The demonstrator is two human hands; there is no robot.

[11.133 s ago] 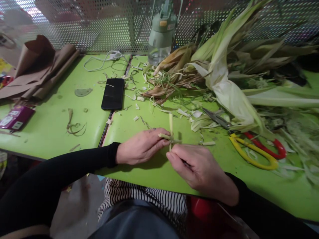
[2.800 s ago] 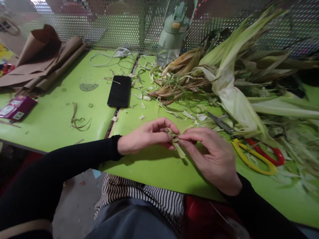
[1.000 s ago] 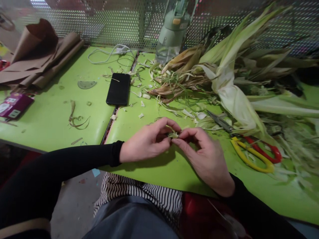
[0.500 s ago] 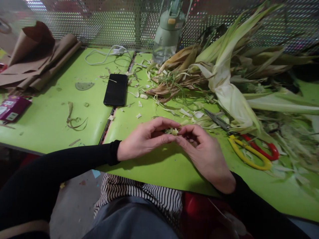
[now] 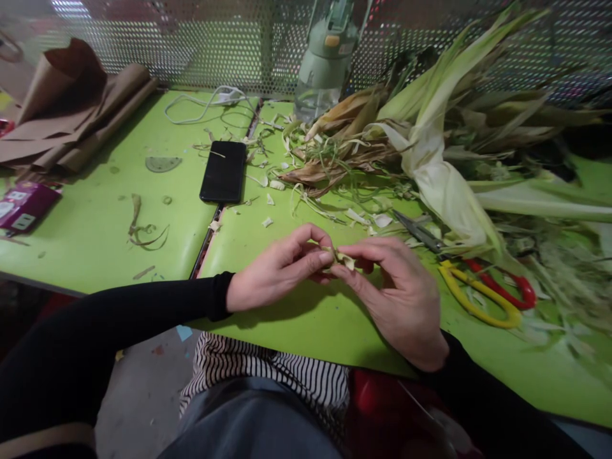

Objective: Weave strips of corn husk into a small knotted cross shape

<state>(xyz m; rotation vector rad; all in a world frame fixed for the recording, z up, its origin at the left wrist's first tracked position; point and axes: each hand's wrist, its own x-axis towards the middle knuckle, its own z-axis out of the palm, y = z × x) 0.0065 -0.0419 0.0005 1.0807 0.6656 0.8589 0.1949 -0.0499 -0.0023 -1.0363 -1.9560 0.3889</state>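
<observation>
Between the fingertips of both hands is a small pale yellow-green piece of corn husk (image 5: 344,259), folded or frilled; its lower part is hidden by fingers. My left hand (image 5: 282,264) pinches it from the left with thumb and index finger. From the right, my right hand (image 5: 394,287) closes thumb and fingers on its edge. Both hands hover just over the green table near its front edge. To the right of my right hand lie scissors (image 5: 478,293) with one yellow and one red handle, blades pointing up and left. Husk scraps (image 5: 356,217) lie just beyond the fingers.
A heap of corn husks (image 5: 444,146) covers the right side. Behind stands a green-lidded bottle (image 5: 322,70) against a perforated metal screen (image 5: 191,44). A black phone (image 5: 223,172) lies across the table seam. Further left are a white cable (image 5: 191,111), brown paper (image 5: 71,121) and a purple box (image 5: 29,205).
My right hand has turned slightly, its fingers now stretched more toward the left hand. The husk piece shows more plainly between the fingertips, tilted to the right.
</observation>
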